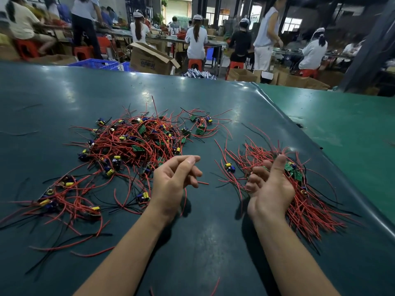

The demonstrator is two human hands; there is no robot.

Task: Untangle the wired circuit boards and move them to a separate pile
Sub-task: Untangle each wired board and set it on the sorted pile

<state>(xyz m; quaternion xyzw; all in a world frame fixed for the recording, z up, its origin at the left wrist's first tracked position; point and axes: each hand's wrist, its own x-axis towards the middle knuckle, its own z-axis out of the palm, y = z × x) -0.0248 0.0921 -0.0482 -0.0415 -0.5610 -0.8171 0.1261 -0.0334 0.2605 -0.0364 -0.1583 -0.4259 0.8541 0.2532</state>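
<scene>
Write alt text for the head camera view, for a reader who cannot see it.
Two bare hands hover over a dark green table: the left hand is loosely curled beside a big tangled pile of red-wired circuit boards, and the right hand cups boards at a tidier separate pile. Workers sit at benches behind.

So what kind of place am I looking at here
Most likely an electronics assembly workshop: a tangled pile of wired circuit boards lies on the green worktable, workers in caps sit at benches, with cardboard boxes behind.
</scene>
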